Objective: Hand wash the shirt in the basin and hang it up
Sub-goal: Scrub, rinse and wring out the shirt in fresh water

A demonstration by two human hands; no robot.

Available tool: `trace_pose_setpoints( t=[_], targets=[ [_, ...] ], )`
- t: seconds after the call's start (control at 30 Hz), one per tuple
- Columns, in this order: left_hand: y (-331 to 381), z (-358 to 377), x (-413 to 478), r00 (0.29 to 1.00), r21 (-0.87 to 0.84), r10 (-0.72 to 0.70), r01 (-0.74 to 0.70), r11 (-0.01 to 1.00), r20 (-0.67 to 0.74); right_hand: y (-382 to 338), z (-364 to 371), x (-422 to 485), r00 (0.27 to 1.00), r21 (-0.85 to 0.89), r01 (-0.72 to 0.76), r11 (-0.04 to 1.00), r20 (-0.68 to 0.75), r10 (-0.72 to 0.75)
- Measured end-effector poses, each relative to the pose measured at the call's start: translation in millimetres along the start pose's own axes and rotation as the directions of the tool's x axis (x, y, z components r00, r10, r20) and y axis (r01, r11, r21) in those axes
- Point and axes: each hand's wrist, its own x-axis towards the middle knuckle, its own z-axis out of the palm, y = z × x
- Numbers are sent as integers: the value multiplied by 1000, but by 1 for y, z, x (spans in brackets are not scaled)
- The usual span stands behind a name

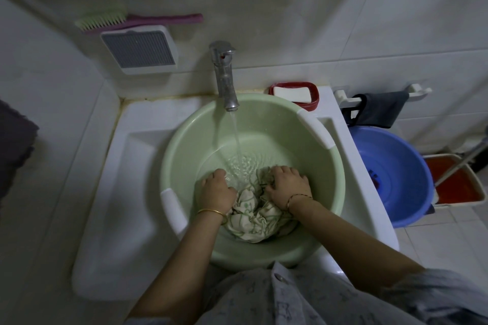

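A pale green basin [184, 145] sits in the white sink [126, 166] under a chrome tap [224, 76] that runs water into it. The cream shirt [250, 216] with green lines lies bunched at the near side of the basin, partly under water. My left hand [216, 190] grips the shirt's left part, with fingers curled into the wet cloth. My right hand [287, 185] clutches the cloth's right part beside the water stream. Each wrist wears a thin bangle.
A red soap dish [314, 92] with a white bar stands behind the basin. A blue basin [412, 166] sits low on the right, under a dark cloth [375, 111] on a rail. A green-and-pink brush [105, 18] lies above a soap holder on the wall.
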Motion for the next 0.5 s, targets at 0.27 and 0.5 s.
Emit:
trace_pose_setpoints(
  t=[0.27,0.5],
  targets=[
    [1,-1,-2,1000,-15,-6,6,1000,-9,1,0,0,1000,0,3,1000,5,-3],
    [3,-4,-5,1000,-33,-17,17,999,10,0,0,0,1000,2,0,1000,2,0]
  ],
)
